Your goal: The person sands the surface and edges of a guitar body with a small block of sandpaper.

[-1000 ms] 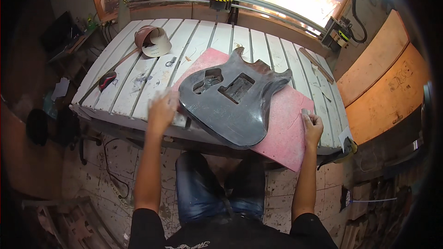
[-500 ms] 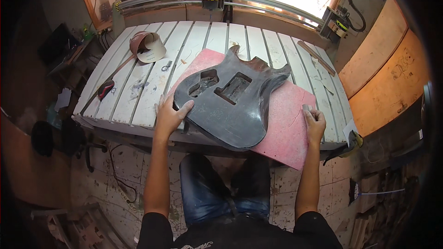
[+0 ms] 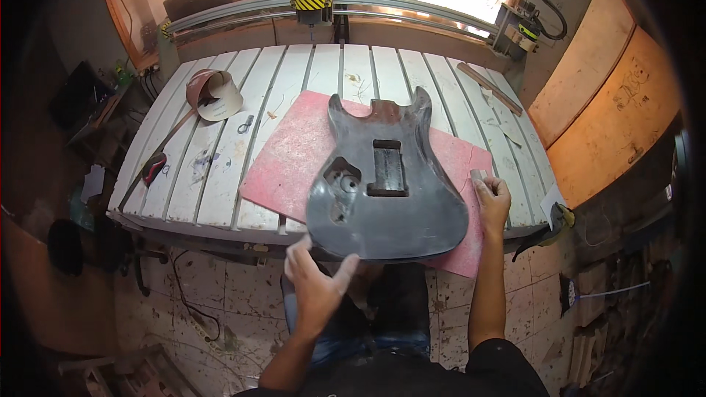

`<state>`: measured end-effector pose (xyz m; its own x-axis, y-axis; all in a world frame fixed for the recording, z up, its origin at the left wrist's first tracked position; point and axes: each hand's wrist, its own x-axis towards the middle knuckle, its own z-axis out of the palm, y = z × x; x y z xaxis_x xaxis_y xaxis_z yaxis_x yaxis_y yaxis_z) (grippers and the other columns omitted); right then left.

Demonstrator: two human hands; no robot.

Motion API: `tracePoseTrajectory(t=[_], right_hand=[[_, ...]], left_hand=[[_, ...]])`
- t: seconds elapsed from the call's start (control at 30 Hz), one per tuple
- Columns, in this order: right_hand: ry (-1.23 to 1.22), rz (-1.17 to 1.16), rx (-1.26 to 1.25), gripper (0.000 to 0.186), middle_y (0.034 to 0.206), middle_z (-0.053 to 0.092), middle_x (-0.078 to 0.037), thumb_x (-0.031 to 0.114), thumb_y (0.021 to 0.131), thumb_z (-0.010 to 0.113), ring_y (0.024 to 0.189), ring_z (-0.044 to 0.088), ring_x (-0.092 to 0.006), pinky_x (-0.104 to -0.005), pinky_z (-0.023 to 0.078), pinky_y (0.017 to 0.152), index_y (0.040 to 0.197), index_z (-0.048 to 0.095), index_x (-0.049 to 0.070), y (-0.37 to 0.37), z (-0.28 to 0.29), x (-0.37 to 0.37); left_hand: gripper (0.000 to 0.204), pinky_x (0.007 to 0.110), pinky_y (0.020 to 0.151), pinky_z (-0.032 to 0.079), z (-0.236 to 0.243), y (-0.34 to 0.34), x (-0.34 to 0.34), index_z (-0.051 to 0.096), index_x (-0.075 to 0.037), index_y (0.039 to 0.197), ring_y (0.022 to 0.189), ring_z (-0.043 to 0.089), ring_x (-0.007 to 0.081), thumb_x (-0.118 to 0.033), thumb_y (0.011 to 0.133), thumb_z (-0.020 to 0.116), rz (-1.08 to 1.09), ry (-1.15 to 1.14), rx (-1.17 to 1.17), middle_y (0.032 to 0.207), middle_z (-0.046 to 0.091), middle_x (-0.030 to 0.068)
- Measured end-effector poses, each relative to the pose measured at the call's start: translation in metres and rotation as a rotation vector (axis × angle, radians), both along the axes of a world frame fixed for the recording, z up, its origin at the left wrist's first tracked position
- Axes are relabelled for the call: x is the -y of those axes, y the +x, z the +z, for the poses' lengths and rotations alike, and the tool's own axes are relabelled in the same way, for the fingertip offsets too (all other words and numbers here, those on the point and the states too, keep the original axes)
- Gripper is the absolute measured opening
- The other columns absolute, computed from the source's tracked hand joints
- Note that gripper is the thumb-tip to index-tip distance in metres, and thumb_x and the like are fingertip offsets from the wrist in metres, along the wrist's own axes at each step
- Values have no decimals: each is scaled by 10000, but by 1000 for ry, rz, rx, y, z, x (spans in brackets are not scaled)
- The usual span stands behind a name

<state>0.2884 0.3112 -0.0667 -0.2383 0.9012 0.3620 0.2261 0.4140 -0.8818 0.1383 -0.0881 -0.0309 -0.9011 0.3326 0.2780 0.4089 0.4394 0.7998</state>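
Observation:
A dark grey electric guitar body with routed cavities lies on a pink board. Its two horns point to the far side, and its rounded end hangs slightly over the table's near edge. My left hand is just in front of that rounded end at its left, thumb and fingers spread; whether the fingertips touch the rim I cannot tell. To the right of the body, over the pink board, my right hand pinches a small greyish folded piece of sandpaper.
On the white slatted table stands a loose roll of sandpaper at the left, with a red-and-black-handled tool nearer. A wooden strip lies at the far right. Behind, a machine spindle hangs from a metal gantry.
The guitar body has turned so its horns point away from me, and it sits closer. My left hand has left its left side and come nearer. My right hand still pinches the sandpaper.

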Motion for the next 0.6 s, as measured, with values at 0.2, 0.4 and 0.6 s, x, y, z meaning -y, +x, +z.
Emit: tracePoseTrajectory(t=[0.2,0.4,0.6], right_hand=[[-269,99,-376,295,975,695,-16,206,998,783,890,647,-89,-245,542,777,1174,660,5,12,12,-7],[-508,252,-415,349,1029,671,-41,261,1003,748,867,668,-102,-302,628,752,1223,603,32,51,77,79],[-426,370,-358,315,983,678,-48,232,992,757,784,629,-97,-242,554,687,1168,625,7,35,96,106]], left_hand=[[716,459,1101,462,11,-19,-9,576,27,1385,1224,613,382,-305,842,904,-161,186,32,1269,630,204],[620,461,1098,466,7,-32,-17,614,-2,1398,1249,609,384,-280,895,848,-211,103,19,1295,640,200],[648,493,1084,456,10,-9,-19,562,57,1403,1226,582,418,-272,913,829,-184,83,18,1284,602,237]])
